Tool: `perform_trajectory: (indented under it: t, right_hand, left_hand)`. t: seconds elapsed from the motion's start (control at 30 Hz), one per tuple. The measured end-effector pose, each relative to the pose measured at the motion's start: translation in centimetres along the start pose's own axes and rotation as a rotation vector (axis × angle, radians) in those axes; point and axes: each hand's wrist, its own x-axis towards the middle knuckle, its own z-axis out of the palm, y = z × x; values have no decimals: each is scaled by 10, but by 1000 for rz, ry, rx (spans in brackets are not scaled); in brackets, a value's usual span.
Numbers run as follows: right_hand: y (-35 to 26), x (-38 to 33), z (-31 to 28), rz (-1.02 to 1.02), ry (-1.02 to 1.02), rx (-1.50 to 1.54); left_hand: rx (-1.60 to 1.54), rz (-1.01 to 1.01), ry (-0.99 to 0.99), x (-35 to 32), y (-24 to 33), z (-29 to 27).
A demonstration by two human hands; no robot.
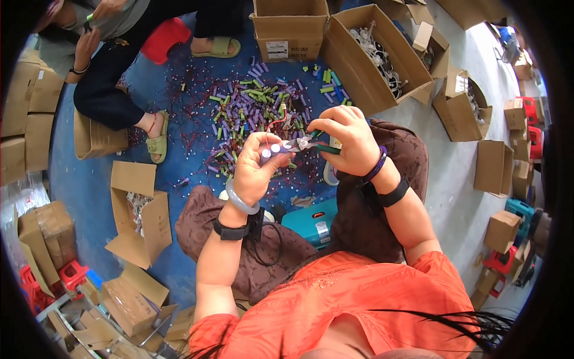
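Observation:
My left hand (250, 173) is closed around a purple battery pack (266, 155) made of cylindrical cells with pale round ends. A thin red wire (276, 124) curves up from the pack. In my right hand (353, 140) is a pair of green-handled pliers (304, 143), its handles somewhat spread. The metal jaws meet the right end of the pack; whether they grip anything there is too small to tell. Beyond my hands, a heap of purple and green battery cells (257, 96) with loose red wires covers part of the blue floor (182, 134).
A teal case (312, 220) lies between my knees. Cardboard boxes stand around, including one with white parts (382, 96) at the far right and an open box (156, 221) at left. At the far left a co-worker (98, 90) sits, hands raised, near a red stool (164, 40).

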Motion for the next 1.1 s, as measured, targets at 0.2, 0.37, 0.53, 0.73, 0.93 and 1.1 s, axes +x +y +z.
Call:
perform_trajectory:
  t: [0.2,0.37,0.53,0.73,0.93,1.1]
  right_hand:
    - [5,2,2,-34,-9,5]
    - [5,2,3,-43,0,8]
    - [7,4,6,-46,-20,7]
    - [13,2,6,-46,-111,-22]
    - [26,-6,14,239,-443,662]
    - [40,-8,-13,355,-547,1464]
  left_hand:
    - [-5,10,-51,0,1,-1]
    - [-5,2,-38,-4,-2,-3]
    - [-43,-57,-48,-4,-1,-3]
    - [38,-64,-91,-2,2,-7]
    - [381,78,-122,-4,11,-4]
    - [373,112,-163,-1,6,-1]
